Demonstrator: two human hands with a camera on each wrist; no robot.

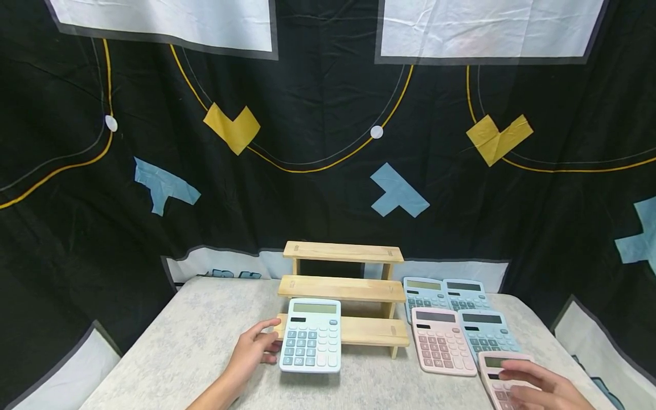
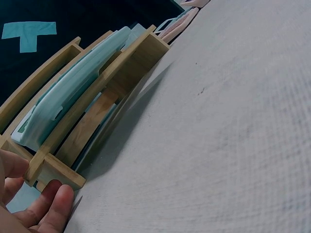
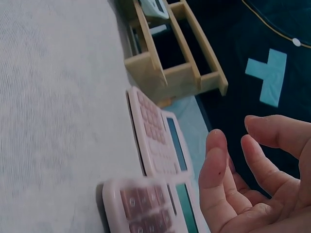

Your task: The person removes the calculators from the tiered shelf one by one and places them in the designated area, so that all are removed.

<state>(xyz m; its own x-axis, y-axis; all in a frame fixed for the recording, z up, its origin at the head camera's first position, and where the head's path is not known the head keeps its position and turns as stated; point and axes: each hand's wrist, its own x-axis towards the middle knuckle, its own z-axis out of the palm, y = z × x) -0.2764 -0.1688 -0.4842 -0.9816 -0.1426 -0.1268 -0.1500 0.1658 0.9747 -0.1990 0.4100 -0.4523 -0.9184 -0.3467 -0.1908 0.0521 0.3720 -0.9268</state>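
A three-tier wooden step shelf (image 1: 369,329) stands at the middle of the table. On its lowest step a light blue calculator (image 1: 310,336) leans back, keys facing front. My left hand (image 1: 251,348) grips the left end of that step; in the left wrist view its fingers (image 2: 57,206) lie against the step's end and leg. Over the nearest pink calculator (image 1: 493,382) hovers my right hand (image 1: 548,387), fingers loosely bent and apart. Nothing is between them in the right wrist view. Part of that calculator is hidden behind the hand in the head view.
Right of the shelf lie another pink calculator (image 1: 443,341) and several blue ones, including a near blue calculator (image 1: 489,330) and a back blue calculator (image 1: 465,291). A black cloth (image 1: 318,205) with coloured shapes hangs behind the pale table (image 1: 169,347).
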